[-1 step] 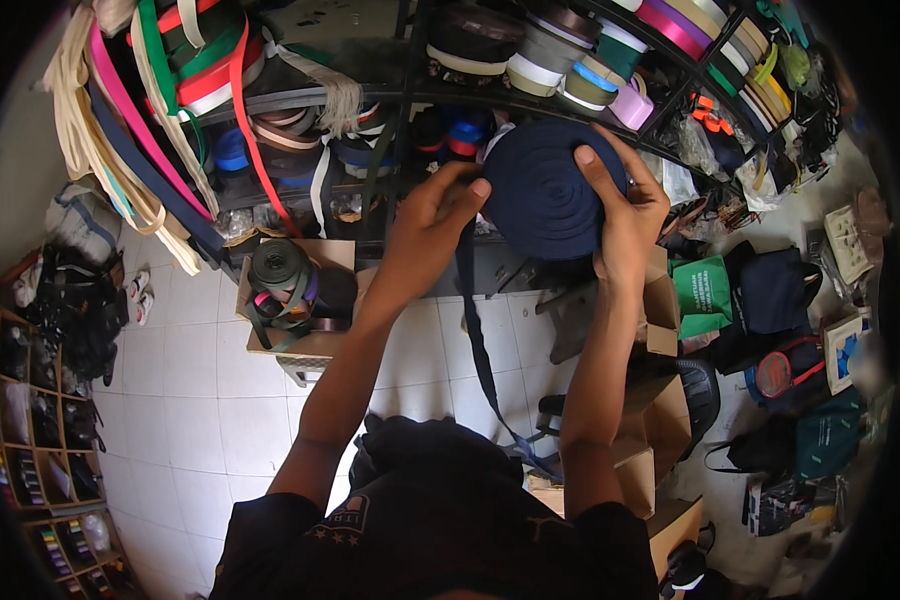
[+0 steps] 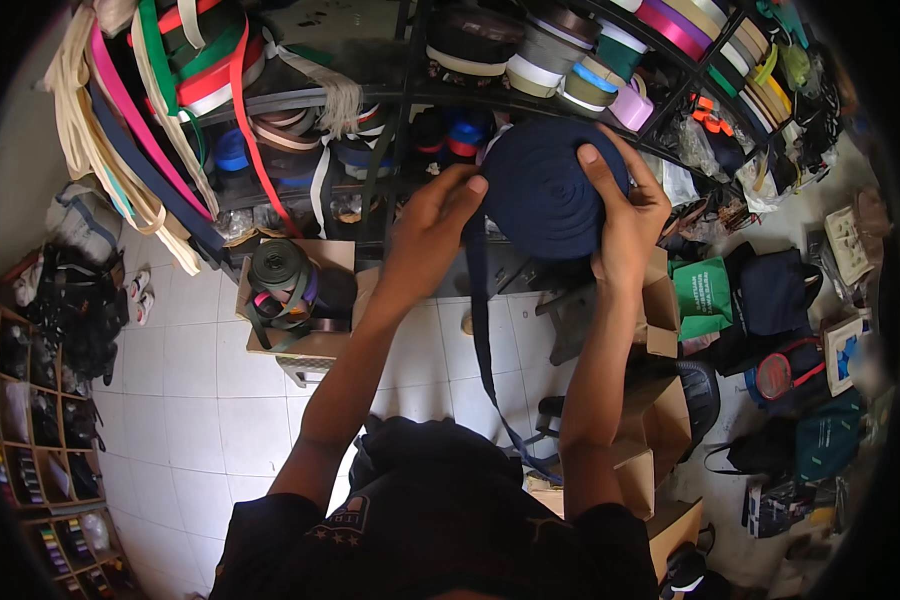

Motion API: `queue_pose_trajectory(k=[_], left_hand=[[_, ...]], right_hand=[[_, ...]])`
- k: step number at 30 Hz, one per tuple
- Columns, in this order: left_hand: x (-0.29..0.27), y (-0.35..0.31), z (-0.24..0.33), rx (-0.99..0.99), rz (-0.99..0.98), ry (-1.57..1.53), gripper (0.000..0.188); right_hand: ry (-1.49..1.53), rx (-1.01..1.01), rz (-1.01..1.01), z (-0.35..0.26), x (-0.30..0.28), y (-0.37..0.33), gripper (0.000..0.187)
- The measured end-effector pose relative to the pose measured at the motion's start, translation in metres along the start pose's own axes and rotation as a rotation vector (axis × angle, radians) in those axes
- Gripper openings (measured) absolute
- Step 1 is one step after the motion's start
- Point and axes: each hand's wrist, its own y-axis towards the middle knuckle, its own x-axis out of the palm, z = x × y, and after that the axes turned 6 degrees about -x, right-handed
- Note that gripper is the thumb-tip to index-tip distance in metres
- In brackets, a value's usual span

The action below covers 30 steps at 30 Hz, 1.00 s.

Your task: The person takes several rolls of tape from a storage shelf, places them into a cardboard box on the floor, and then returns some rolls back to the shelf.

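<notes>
In front of the shelves I hold up a large coiled roll of navy webbing (image 2: 545, 195), its flat spiral side toward me. My right hand (image 2: 627, 205) grips its right edge, thumb on the spiral and fingers behind. At the left edge, my left hand (image 2: 440, 225) is closed on the webbing, with the thumb along the rim and the fingers partly hidden. From beside that hand a loose tail of webbing (image 2: 481, 330) hangs down and curves toward my right forearm.
Black shelving (image 2: 405, 130) ahead carries several strap rolls, with loose straps (image 2: 145, 120) hanging at left. A cardboard box (image 2: 342, 256) with a dark green roll (image 2: 280, 266) stands below. Open cartons (image 2: 660, 415) and bags (image 2: 775, 290) crowd the right; a compartment rack (image 2: 30, 400) stands left.
The hanging tail has shifted slightly right and shows more of its flat side. My left hand has moved a little to the right. The roll stays nearly in place.
</notes>
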Motion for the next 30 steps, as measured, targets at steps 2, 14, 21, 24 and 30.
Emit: queue_pose_trajectory(k=[2,14,21,24,30], left_hand=[[0.013,0.002,-0.005,0.059,0.054,-0.130,0.038],[0.016,0.016,0.014,0.142,0.089,-0.305,0.034],[0.007,0.008,0.024,0.110,-0.079,-0.036,0.036],[0.007,0.008,0.023,0.116,-0.097,-0.010,0.036],[-0.002,0.007,0.022,0.157,-0.129,0.025,0.034]], right_hand=[[0.025,-0.008,0.064,0.000,0.004,-0.004,0.034],[0.268,0.017,-0.159,0.000,-0.013,0.000,0.042],[0.202,0.142,-0.457,-0.004,-0.017,0.005,0.025],[0.184,0.194,-0.482,-0.004,-0.022,0.004,0.026],[0.161,0.188,-0.472,-0.012,-0.011,-0.003,0.024]])
